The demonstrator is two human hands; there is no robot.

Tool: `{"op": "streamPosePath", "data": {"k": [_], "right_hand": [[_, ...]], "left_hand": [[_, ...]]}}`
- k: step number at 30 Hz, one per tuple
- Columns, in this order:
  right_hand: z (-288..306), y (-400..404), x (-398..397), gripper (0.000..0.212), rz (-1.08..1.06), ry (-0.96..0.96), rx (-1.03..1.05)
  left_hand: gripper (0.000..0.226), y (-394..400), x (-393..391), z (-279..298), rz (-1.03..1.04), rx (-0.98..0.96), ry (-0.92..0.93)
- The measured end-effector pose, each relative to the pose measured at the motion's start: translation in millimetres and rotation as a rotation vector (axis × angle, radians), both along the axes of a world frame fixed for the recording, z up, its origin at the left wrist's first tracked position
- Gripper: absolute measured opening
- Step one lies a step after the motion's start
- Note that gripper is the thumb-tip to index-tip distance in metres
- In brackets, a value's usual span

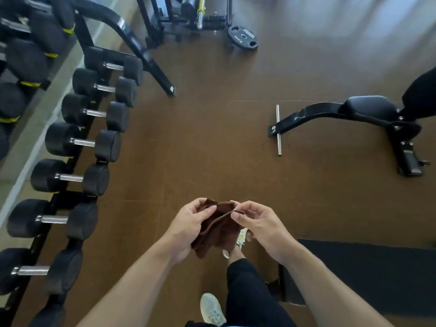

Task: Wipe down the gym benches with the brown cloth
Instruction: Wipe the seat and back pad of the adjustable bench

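Note:
I hold the brown cloth (218,228) in front of me above the brown floor, crumpled between both hands. My left hand (188,226) grips its left side, fingers curled over the top edge. My right hand (258,224) pinches the cloth's upper right edge between thumb and fingertips. A black adjustable gym bench (370,109) stands at the right, its padded seat facing up and its frame running left to a metal crossbar. A second black padded bench surface (368,274) lies at the lower right, close to my right forearm.
A dumbbell rack (77,142) with several black dumbbells lines the left side. A black machine frame (132,41) and a weight plate (243,36) sit at the back. My legs and light shoes (212,309) are below my hands. Open brown floor lies in the middle.

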State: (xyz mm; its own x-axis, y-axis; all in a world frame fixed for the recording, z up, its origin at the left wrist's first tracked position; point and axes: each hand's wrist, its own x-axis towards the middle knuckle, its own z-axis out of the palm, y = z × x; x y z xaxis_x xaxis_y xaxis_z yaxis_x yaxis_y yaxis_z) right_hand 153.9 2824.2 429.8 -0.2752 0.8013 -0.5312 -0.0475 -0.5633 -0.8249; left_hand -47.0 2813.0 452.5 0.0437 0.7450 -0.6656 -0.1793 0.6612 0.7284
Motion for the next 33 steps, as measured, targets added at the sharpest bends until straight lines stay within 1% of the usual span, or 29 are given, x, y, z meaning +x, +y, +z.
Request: {"op": "streamPosePath", "data": {"k": [1,3,5,6,9,12,14,15,17,18,21,23,25,28,30,31,33], "right_hand": [[1.8,17.5,1.6,0.002,-0.019,0.022,-0.017],[2.9,54.8,6.3,0.009,-0.072,0.049,-0.009],[2.6,92.4,13.5,0.016,-0.112,0.013,0.030],[2.4,111.6,18.3,0.017,-0.136,-0.006,0.045],[3.4,164.1,39.6,0.013,-0.221,-0.058,0.080],[13.8,210.5,64.2,0.011,-0.281,-0.123,0.168],[22.7,238.3,80.2,0.016,-0.328,-0.169,0.223],[27.7,251.4,87.4,0.022,-0.329,-0.210,0.238],[36.0,275.6,100.2,0.039,-0.295,-0.263,0.216],[40.0,287.1,105.8,0.041,-0.272,-0.262,0.194],[47.0,320.7,122.5,0.016,-0.182,-0.311,0.208],[53.2,340.0,131.3,0.008,-0.083,-0.346,0.258],[60.6,360.6,139.2,0.005,0.058,-0.341,0.288],[70.6,398.2,149.8,0.007,0.247,-0.239,0.222],[75.2,427.2,157.8,0.007,0.375,-0.284,0.157],[77.0,441.7,161.2,0.007,0.408,-0.302,0.131],[79.9,468.5,166.9,0.008,0.385,-0.294,0.109]], "left_hand": [[0.015,18.6,2.8,-0.8,-0.023,0.002,0.006],[0.016,58.9,10.5,-3.6,-0.058,0.000,0.013],[0.015,101.6,22.2,-4.4,-0.108,-0.003,0.028],[0.014,123.6,29.4,-4.1,-0.126,-0.007,0.036],[0.013,184.2,53.3,0.1,-0.144,-0.032,0.055],[0.014,239.9,79.1,9.2,-0.149,-0.046,0.041],[0.014,273.7,94.5,13.9,-0.135,-0.038,0.049],[0.015,289.5,101.0,14.7,-0.135,-0.026,0.064],[0.014,320.5,112.5,15.0,-0.160,0.006,0.122],[0.013,336.1,116.9,14.4,-0.166,0.027,0.155],[0.010,383.8,128.1,10.0,-0.149,0.098,0.272],[0.011,415.5,135.2,8.6,-0.115,0.143,0.319],[0.012,446.6,144.1,9.2,-0.112,0.177,0.332],[0.015,493.0,160.5,10.0,-0.156,0.218,0.314],[0.018,525.4,172.6,7.4,-0.189,0.231,0.287],[0.020,541.3,179.1,6.7,-0.210,0.235,0.275],[0.023,571.5,191.7,5.8,-0.284,0.243,0.255]]}}
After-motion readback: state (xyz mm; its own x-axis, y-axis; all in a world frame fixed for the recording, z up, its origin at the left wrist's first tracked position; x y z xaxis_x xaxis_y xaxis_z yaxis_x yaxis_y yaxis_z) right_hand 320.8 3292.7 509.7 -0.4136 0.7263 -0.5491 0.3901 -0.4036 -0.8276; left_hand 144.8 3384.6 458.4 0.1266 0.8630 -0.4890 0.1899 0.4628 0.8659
